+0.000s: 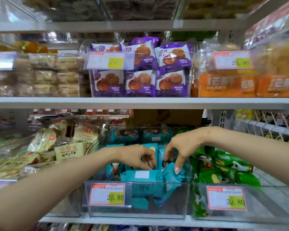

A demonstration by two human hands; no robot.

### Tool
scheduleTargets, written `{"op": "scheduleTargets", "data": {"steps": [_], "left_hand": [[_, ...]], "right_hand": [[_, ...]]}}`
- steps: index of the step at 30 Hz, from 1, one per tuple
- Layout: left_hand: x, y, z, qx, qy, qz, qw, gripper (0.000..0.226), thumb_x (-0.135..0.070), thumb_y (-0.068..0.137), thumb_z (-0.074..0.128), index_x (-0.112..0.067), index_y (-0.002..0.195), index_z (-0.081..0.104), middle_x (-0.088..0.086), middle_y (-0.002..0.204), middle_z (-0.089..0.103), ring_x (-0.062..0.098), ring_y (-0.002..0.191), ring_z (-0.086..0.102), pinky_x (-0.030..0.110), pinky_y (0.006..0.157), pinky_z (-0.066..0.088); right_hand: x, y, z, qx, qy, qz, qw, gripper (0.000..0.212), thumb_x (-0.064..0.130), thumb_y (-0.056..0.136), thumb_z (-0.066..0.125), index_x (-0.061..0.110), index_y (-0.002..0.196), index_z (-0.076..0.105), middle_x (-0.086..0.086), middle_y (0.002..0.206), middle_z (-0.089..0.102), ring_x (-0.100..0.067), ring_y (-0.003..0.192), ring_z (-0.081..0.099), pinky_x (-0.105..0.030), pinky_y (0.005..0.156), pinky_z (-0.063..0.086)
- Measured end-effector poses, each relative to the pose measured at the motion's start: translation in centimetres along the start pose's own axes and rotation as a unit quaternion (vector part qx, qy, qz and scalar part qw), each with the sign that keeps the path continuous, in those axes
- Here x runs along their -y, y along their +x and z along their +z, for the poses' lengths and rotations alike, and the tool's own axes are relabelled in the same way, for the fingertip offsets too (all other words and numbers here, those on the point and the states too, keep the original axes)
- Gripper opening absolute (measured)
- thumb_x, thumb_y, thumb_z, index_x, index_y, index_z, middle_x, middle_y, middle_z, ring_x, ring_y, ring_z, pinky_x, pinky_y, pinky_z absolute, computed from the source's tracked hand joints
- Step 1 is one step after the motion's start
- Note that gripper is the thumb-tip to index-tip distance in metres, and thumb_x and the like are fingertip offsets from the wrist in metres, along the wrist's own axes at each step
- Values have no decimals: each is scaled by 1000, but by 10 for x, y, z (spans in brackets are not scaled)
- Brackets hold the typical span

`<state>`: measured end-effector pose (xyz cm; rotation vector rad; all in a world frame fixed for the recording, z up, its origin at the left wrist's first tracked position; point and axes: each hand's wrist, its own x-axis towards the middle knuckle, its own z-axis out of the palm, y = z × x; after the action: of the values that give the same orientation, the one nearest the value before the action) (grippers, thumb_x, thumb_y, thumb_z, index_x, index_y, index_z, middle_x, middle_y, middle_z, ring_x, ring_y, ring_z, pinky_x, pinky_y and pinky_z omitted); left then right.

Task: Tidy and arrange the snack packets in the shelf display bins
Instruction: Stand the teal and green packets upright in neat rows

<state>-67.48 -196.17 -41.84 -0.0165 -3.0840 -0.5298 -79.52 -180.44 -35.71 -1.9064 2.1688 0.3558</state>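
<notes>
A clear plastic bin on the lower shelf holds several teal snack packets. Both my hands reach down into it. My left hand has its fingers curled among the packets in the middle of the bin, pinching the top of one upright teal packet. My right hand comes in from the right, fingers bent down. Its fingers pinch an upright teal packet, and a fingertip touches a crumpled teal packet at the front right. More teal packets lie at the back of the bin.
A bin of green packets stands to the right, and beige packets lie to the left. Price tags hang on the bin fronts. The shelf above carries purple waffle packets and orange packs. A wire basket sits at far right.
</notes>
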Motion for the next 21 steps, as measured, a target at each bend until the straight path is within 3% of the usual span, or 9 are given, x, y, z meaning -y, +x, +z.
{"op": "scheduleTargets", "data": {"steps": [4,8,11,13,15,18,21], "left_hand": [[3,0,0,1,-15,-14,1000,21,-12,87,64,-8,108,61,8,110,67,-3,82,60,13,83,48],[1,-2,1,-19,-57,-23,998,14,-18,86,67,-19,99,62,6,106,69,7,92,64,31,84,55],[-2,0,1,-34,-74,-21,996,15,-15,87,65,-12,101,62,10,104,70,10,92,65,13,72,49],[-3,2,1,-34,-85,-28,995,15,-12,88,64,-9,103,61,12,105,69,8,89,65,11,73,47],[-3,3,2,-28,-97,-34,994,16,-9,88,62,-8,104,60,14,106,69,7,89,65,13,78,50],[-3,3,4,-18,-112,-36,993,16,-6,89,61,-9,104,58,15,108,68,13,92,65,19,86,51],[-5,5,4,-19,-141,-37,989,20,-8,87,63,-8,107,57,9,102,68,11,88,65,22,86,52]], "right_hand": [[7,5,-1,38,-69,31,996,59,43,77,73,26,130,54,4,127,55,-8,97,43,-22,81,34],[11,7,-1,55,-83,28,995,61,41,77,73,29,132,51,3,132,50,-9,99,41,-23,83,33],[12,6,0,72,-96,36,992,65,43,77,73,31,135,46,2,138,44,-16,116,41,-24,88,32],[12,8,3,75,-115,47,989,70,44,77,73,28,138,43,0,140,44,-20,123,41,-26,90,31],[11,10,4,68,-125,53,988,72,44,75,74,26,138,43,0,137,47,-18,114,44,-25,87,33],[8,12,1,29,-102,48,993,61,40,78,72,24,132,48,2,115,50,-12,96,44,-24,81,36],[-2,11,-8,-35,-47,49,997,47,36,83,64,24,126,51,4,108,48,-19,97,51,-34,83,46]]}}
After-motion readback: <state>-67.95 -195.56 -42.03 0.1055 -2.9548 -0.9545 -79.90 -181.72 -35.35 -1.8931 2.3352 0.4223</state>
